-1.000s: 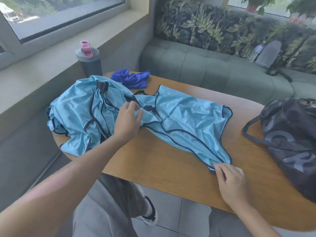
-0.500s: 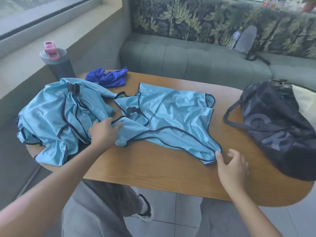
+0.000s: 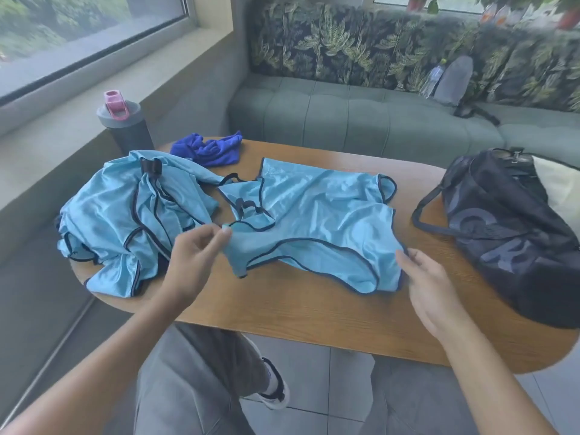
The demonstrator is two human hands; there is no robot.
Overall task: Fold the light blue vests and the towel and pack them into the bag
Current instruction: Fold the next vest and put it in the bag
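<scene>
- A wooden table (image 3: 282, 312) with rounded ends fills the middle of the view, seen from above.
- A light blue vest (image 3: 314, 227) with dark trim lies spread at the table's centre, not yet folded.
- The left hand (image 3: 191, 259), at 7 o'clock from that vest, pinches its near left edge between thumb and fingertips and lifts it slightly.
- The right hand (image 3: 430, 287), at 4 o'clock from it, has loosely spread fingers touching its near right corner; it grips nothing.
- More light blue vests (image 3: 125, 215) lie heaped at 9 o'clock.
- A crumpled dark blue towel (image 3: 210, 150) lies at 11 o'clock.
- A dark bag (image 3: 514, 233) sits at 3 o'clock; its large pale lettering is too creased to read.
- A grey bottle (image 3: 125, 124) with a pink lid stands beyond the heap.
</scene>
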